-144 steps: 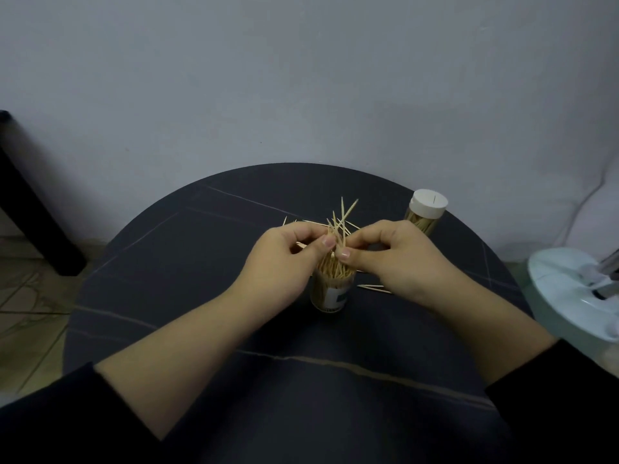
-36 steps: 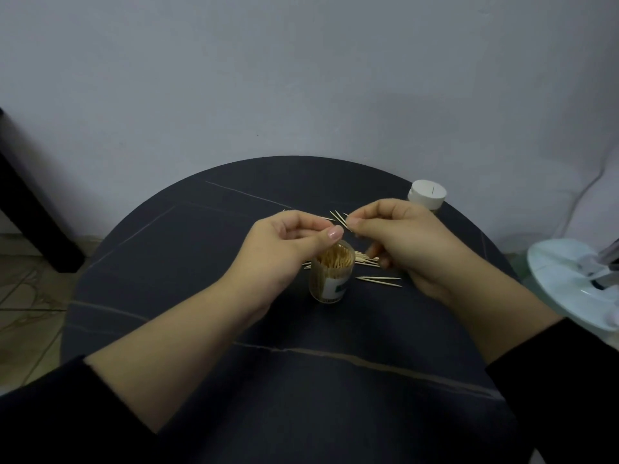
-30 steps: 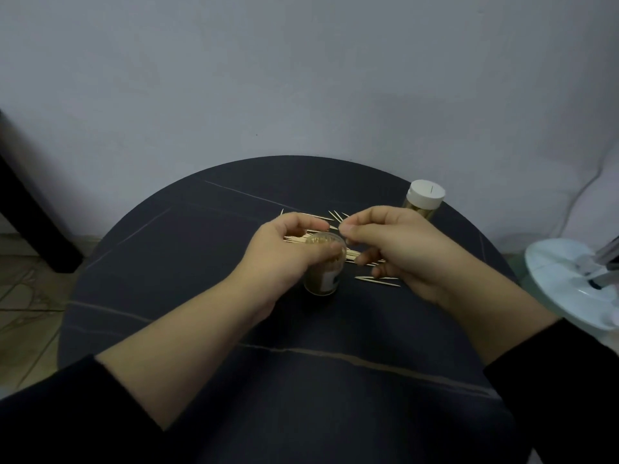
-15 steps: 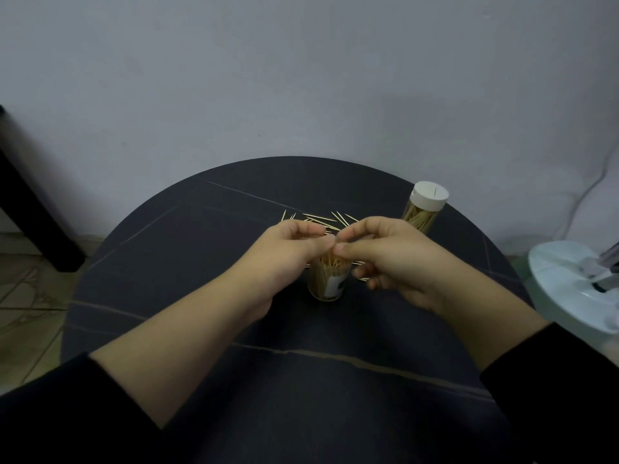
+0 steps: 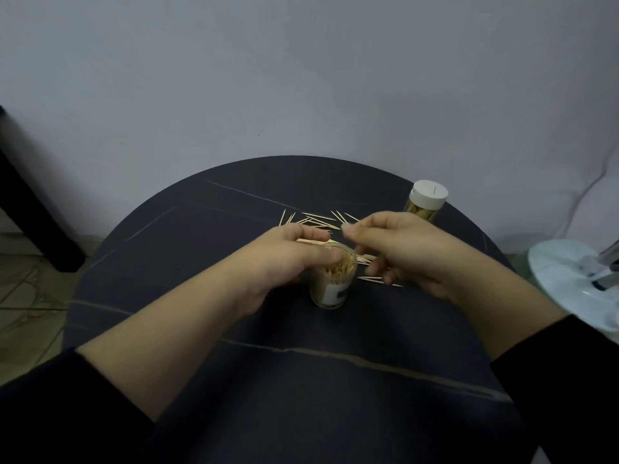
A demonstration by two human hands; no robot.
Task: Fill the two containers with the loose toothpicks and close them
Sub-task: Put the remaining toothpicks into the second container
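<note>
An open clear container (image 5: 331,289), packed with upright toothpicks, stands at the middle of the round dark table (image 5: 301,380). My left hand (image 5: 284,259) grips it at the rim, fingers curled over the near-left edge. My right hand (image 5: 402,249) hovers just right of and above the container, thumb and forefinger tips pressed together; no toothpick shows between them. Loose toothpicks (image 5: 318,220) lie behind my hands, with more toothpicks (image 5: 371,279) under my right hand. A second container (image 5: 424,202) with a white lid on stands at the back right, toothpicks inside.
A grey wall rises close behind the table. At the right edge stands a pale round base (image 5: 579,279) with a metal part. A dark furniture leg (image 5: 37,222) stands on the floor at the left. No loose lid is in sight.
Over the last second my right hand lifted off the container's mouth and drew slightly right. My left hand dropped from pinching above the toothpicks to gripping the rim. The sticking-up toothpicks have sunk in.
</note>
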